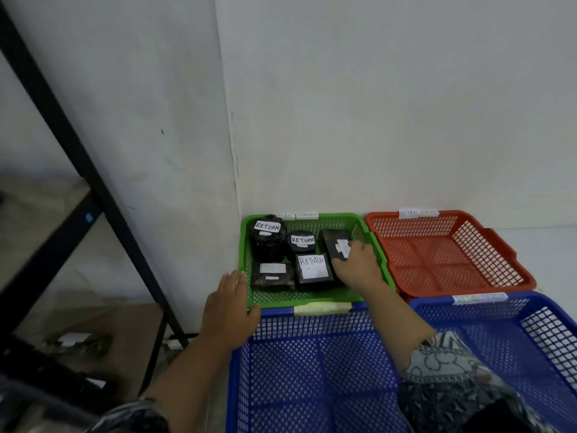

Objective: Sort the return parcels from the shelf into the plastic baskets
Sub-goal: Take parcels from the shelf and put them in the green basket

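White walls meet in a corner, and below it sit the plastic baskets: a green basket (pixel 246 245) at the back left, a red basket (pixel 468 287) just beside it, and a blue basket (pixel 312 370) nearer me, with a second blue one to its right. The black shelf frame (pixel 78 164) slants up on my left.

I am at the placing step. My right hand (pixel 356 264) is down inside the green basket, fingers curled over the near end of a flat black parcel (pixel 334 240) at the basket's right side. It looks like I am holding it, though my hand hides the parcel's edge, so the grip is partly a guess. Four other parcels (pixel 310 270) lie in the same basket, most with a white label reading RETURN. My left hand (pixel 231 310) rests flat, fingers straight, on the green basket's front left corner, steadying it.

The red and blue baskets hold nothing that I can see. Next I judge the parcel needs setting flat and letting go. Then I must turn back to the shelf for another and read its label before picking a basket.
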